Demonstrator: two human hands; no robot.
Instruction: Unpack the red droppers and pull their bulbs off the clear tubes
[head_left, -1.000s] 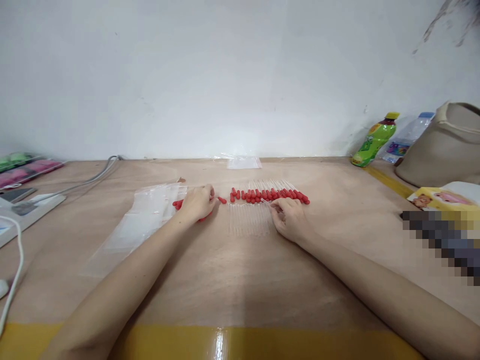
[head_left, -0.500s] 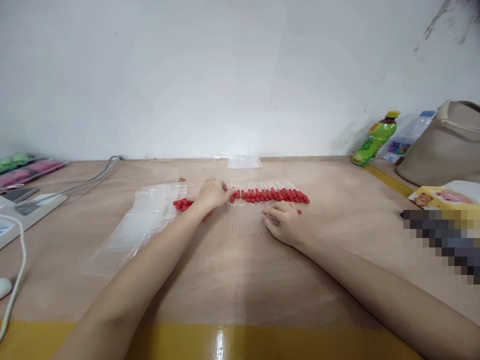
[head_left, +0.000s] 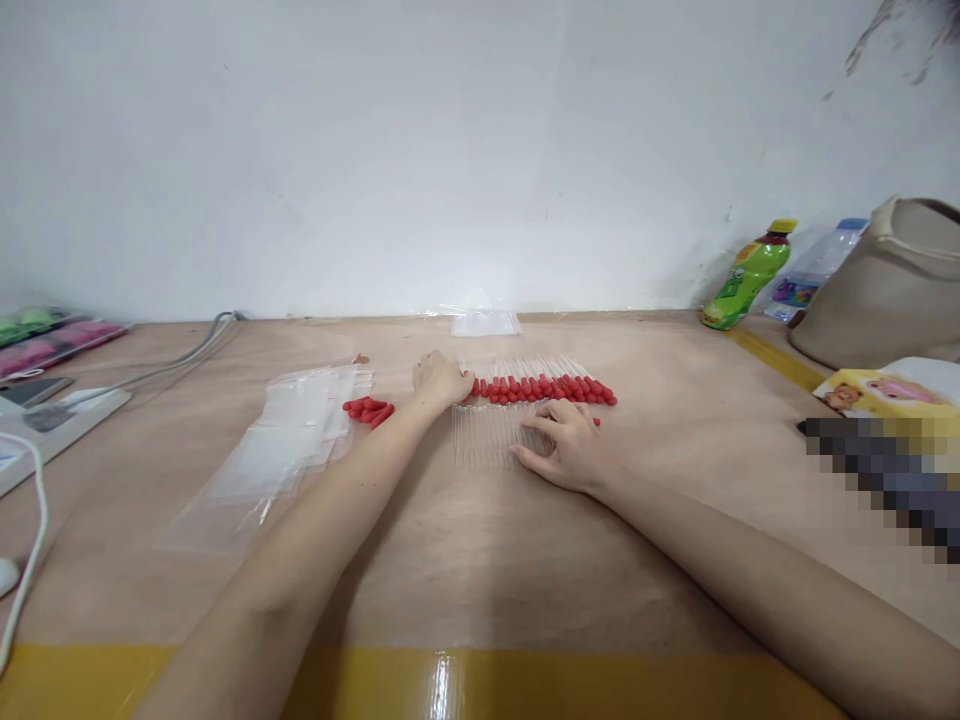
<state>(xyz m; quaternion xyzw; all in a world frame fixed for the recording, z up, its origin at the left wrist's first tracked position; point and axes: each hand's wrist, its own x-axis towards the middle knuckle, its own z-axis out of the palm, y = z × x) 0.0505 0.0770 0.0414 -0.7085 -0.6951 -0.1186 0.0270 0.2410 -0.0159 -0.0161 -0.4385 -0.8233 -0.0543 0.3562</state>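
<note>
Since a second earlier, the left hand had left the small heap of red caps and crossed to the left end of the row of red-capped clear tubes, where its curled fingers touched the first caps; whether it held one could not be told. The right hand had slid leftward and lay flat just in front of that row, fingers spread loosely over the bare clear tubes, gripping nothing. The heap sat well left of the row, beside a stack of clear plastic bags. Far right of the row, a green bottle stood tilted against the wall, near a beige bag.
</note>
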